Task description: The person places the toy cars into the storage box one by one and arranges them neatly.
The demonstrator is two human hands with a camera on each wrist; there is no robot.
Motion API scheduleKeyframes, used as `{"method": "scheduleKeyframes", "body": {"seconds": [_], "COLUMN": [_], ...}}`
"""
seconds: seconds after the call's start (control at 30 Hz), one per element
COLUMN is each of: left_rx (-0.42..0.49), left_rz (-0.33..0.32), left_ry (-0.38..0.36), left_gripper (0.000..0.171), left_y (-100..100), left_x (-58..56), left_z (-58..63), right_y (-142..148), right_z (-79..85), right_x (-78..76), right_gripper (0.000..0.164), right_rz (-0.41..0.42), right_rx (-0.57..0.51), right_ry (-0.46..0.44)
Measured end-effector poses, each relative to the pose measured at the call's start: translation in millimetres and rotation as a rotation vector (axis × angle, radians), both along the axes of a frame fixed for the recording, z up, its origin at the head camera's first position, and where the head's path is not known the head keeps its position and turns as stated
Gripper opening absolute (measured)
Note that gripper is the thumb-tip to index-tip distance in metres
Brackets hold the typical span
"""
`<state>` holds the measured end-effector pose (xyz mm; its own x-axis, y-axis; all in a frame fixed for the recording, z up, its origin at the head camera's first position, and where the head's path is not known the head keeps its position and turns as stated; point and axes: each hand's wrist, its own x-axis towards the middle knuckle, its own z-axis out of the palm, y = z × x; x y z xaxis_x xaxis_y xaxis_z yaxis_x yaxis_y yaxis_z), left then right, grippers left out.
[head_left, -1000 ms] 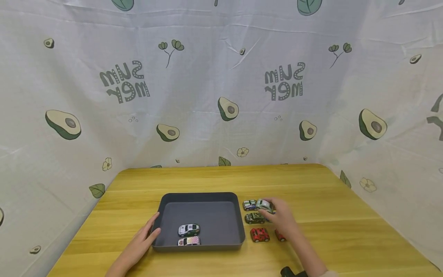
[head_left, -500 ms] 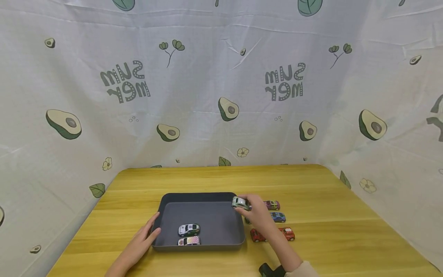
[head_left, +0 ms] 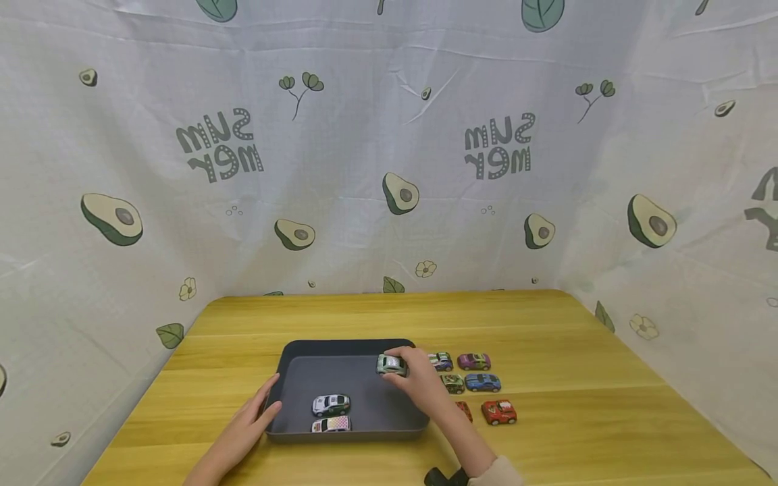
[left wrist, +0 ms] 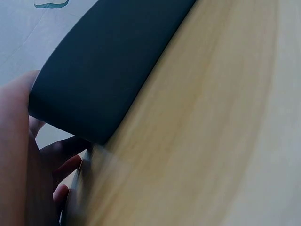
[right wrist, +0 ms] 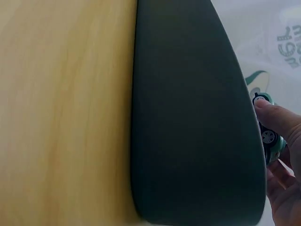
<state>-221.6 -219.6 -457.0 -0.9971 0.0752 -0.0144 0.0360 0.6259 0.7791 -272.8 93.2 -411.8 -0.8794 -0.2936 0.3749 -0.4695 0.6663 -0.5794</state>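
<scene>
While two toy cars [head_left: 331, 405] occupy the tray [head_left: 346, 437], six others [head_left: 483, 383] lie alongside.

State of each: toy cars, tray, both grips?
Tray: upright, open
Mint car: held over tray
White-green car: upright in tray
Checkered car: in tray
Purple car: upright
Blue car: upright
Right red car: upright
Left red car: partly hidden
Green patterned car: partly hidden
Multicolored car: partly hidden
Left grip: touching tray
Right grip: pinching mint car

Yellowish wood table [head_left: 565, 378], far corners rounded; pale cloth [head_left: 340, 148] behind & on both sides, printed w/ avocados [head_left: 401, 193], leaves [head_left: 170, 335], flowers [head_left: 426, 268] & backwards "summer" lettering [head_left: 226, 160].
</scene>
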Motion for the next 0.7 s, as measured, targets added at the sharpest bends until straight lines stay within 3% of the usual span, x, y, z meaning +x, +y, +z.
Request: {"method": "scheduleKeyframes", "body": {"seconds": [0.2,0.4,0.7], "left_rx": [0.011,0.006,0.019], "left_rz": [0.004,0.000,-0.004], "left_ry": [0.002,0.006,0.015], "left_gripper": [0.061,0.060,0.060], "left_y": [-1,-1,0], "left_x": [0.4,0.6,0.0], "left_z": [-0.1,-0.1,-0.6], "right_y": [-17,-36,-61], "right_z": [-1.9,-5.0,-16.4], "right_x": [0.0,-0.7,-4.0], "right_gripper": [0.034,0.034,0.031], "right_rz": [0.039,0.061,0.092], "right_rx": [-0.005,-0.002,0.065], "right_ry": [0.013,-0.040,-0.062]}}
